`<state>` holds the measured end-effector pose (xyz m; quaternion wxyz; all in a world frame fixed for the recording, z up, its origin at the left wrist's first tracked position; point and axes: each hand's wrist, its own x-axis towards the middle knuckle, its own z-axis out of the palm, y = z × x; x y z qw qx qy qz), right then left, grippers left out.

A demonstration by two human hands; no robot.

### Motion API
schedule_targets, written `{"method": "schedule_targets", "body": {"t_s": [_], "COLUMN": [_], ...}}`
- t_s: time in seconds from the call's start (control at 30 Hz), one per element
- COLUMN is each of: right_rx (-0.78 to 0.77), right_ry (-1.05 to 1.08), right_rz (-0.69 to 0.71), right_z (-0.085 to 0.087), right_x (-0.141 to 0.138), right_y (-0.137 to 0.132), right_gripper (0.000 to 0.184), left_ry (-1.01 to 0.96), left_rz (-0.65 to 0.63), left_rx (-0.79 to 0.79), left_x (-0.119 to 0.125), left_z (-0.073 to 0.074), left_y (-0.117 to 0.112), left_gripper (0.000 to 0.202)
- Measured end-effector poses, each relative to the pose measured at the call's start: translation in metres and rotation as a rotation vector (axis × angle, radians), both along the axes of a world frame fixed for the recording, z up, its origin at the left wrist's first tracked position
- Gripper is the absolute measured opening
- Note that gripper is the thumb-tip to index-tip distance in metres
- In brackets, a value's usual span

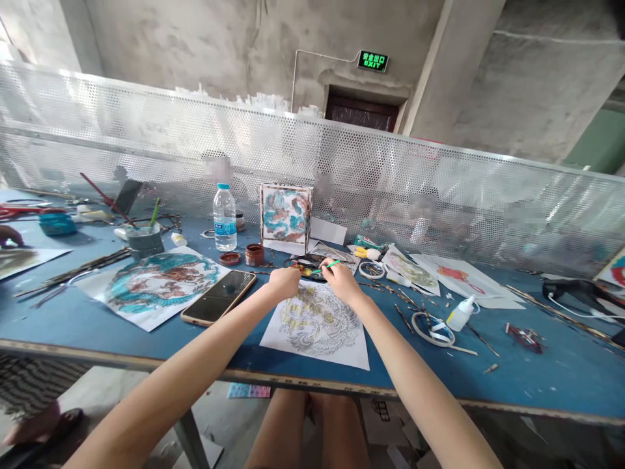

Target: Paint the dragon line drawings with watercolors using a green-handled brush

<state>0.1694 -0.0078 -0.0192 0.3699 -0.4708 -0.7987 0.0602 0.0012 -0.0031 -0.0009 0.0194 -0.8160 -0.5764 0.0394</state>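
Over the paint-filled palette [301, 266], right hand [342, 280] holds a brush [328, 266].

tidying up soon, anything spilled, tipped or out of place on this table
No spill shows. The white squeeze bottle lies tipped over right of the drawing sheet, thin sticks are strewn around it, and the brown jar stands open, its lid beside it.

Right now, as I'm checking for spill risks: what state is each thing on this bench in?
water bottle, upright, capped.
brown jar, open, lid beside it.
phone, flat, screen dark.
green brush, gripped in right hand, tip over palette.
left hand, curled, resting on drawing top edge.
drawing, partly coloured.
exit sign, lit.
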Motion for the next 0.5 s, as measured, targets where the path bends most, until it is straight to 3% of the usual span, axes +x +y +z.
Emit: {"method": "schedule_targets", "body": {"t_s": [0.2,0.5], "right_rx": [-0.009,0.025], "right_ry": [0.037,0.021], "right_rz": [0.008,0.010], "right_z": [0.006,-0.004], "right_x": [0.002,0.003], "right_y": [-0.002,0.002], "right_gripper": [0.017,0.020], "left_ry": [-0.097,-0.116], "left_rz": [0.072,0.109], "left_rx": [0.212,0.092], "left_x": [-0.006,-0.012], "left_z": [-0.008,-0.028], "left_y": [0.016,0.041], "left_gripper": [0.049,0.052]}}
